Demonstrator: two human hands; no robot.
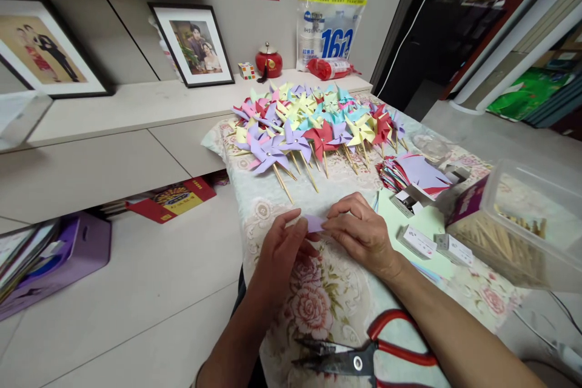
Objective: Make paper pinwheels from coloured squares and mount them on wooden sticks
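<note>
Left hand [279, 248] and right hand [359, 231] meeting over the floral tablecloth [327, 297], fingertips closed together on a small lilac paper piece [314, 222]. Pinch tight on both sides; only a sliver of the paper visible between the thumbs and forefingers. Left thumb lying along the paper's left edge, right fingers curled over its right end. Paper held just above the cloth, near the table's front half; contact with the cloth not discernible.

Just beyond the hands: wooden sticks of the nearest purple pinwheel [268, 154] pointing toward the left hand, close but apart. Behind it, a dense heap of finished paper pinwheels [318, 115] in purple, red, yellow, blue, pink and green, spread across the far half of the table.

To the right of the right hand: pale green sheet [418, 218] with small white boxes [417, 241] on it. Further right, a clear plastic tub [527, 224] of wooden sticks, lying tilted. Beyond the green sheet, a stack of cut paper squares [413, 173], lilac on top, red edges below.

Near edge of the table, below the right forearm: red-handled scissors [364, 357], blades shut, pointing left.

Against the back wall: low shelf [136, 103] with two framed photographs [193, 45], a red lidded jar [268, 62] and a small puzzle cube [247, 71].
</note>
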